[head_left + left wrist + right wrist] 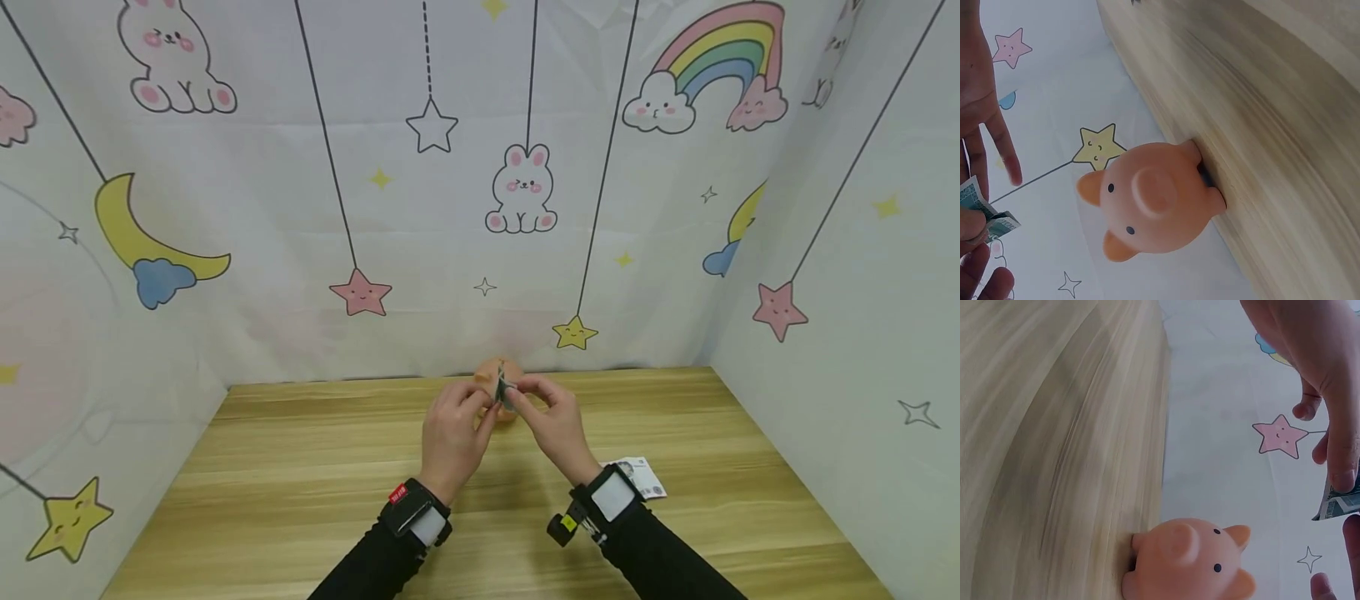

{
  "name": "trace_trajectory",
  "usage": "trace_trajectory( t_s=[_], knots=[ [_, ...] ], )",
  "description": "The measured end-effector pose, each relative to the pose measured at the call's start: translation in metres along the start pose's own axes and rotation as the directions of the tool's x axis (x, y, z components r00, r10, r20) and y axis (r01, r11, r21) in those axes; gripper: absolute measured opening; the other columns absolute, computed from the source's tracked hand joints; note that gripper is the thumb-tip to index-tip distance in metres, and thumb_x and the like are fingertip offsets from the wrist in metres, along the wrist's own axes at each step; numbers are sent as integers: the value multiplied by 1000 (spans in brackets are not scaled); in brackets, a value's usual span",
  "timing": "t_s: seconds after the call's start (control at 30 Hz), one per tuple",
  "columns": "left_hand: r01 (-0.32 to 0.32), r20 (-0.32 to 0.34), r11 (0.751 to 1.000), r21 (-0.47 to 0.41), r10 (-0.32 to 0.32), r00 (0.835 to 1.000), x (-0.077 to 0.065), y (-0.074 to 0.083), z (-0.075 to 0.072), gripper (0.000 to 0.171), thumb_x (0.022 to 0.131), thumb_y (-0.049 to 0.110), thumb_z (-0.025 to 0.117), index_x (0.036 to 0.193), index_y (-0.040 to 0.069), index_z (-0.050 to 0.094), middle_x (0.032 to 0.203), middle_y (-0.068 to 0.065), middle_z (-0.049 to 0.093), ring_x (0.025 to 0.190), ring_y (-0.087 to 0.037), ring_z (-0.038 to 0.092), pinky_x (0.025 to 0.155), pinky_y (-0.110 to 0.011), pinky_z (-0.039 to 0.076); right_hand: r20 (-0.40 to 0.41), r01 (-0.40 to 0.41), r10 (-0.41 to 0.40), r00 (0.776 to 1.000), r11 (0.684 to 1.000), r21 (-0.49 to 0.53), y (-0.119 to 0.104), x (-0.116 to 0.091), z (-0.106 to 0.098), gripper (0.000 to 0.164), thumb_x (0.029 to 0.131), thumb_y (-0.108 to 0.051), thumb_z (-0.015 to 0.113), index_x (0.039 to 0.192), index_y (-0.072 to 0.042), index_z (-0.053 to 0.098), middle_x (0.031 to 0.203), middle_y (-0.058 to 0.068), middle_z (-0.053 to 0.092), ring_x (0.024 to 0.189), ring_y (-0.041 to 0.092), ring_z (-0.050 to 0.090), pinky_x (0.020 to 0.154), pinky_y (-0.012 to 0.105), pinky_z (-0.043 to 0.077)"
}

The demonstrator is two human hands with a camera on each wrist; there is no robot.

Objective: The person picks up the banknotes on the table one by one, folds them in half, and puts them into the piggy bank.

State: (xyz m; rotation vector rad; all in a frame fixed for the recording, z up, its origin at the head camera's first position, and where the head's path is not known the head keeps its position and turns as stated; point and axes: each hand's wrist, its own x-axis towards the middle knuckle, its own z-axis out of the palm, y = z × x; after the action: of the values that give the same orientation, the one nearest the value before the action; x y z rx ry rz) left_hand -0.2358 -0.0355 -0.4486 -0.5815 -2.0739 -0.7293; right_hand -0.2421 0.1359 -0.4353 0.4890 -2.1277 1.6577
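Note:
In the head view a folded green banknote (502, 392) is held up between both hands, in front of a piggy bank (495, 367). My left hand (453, 433) pinches the note from the left, and my right hand (553, 421) pinches it from the right. The left wrist view shows the banknote (999, 225) creased and folded, above the piggy bank (1154, 200) and apart from it. The piggy bank is orange-pink and stands upright on its feet, facing me. Its top is hidden behind the hands in the head view.
A printed paper slip (637, 477), possibly another banknote, lies beside my right wrist, partly covered by it. The wooden table (315, 475) ends at a patterned cloth backdrop (450, 250), close behind the piggy bank. Similar cloth walls stand at both sides.

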Motion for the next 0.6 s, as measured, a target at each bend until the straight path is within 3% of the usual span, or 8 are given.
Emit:
trace_trajectory(
  t_s=[0.1,0.33,0.6],
  knots=[
    [-38,18,998,56,37,999,1,-2,-1,17,85,14,93,86,11,76,99,-5,71,91,-24,68,77,-40,58,9,28,-27,1000,999,-38,-1,0,-1,13,99,-14,78,110,-6,80,111,8,79,114,27,72,104,57,53],
    [-121,46,978,171,115,992,5,-2,-5,15,84,14,94,90,12,81,99,-3,71,91,-23,68,76,-39,57,45,99,-94,995,987,-130,-3,-2,-3,14,99,-14,79,112,-11,81,109,1,80,106,20,74,91,36,59],
    [-152,74,958,245,138,988,10,3,-11,18,82,18,95,94,13,83,97,-3,71,92,-24,69,70,-36,54,74,152,-141,987,974,-167,-7,-3,-4,14,98,-14,80,112,-11,81,106,0,80,104,20,74,88,36,59]
  ],
)
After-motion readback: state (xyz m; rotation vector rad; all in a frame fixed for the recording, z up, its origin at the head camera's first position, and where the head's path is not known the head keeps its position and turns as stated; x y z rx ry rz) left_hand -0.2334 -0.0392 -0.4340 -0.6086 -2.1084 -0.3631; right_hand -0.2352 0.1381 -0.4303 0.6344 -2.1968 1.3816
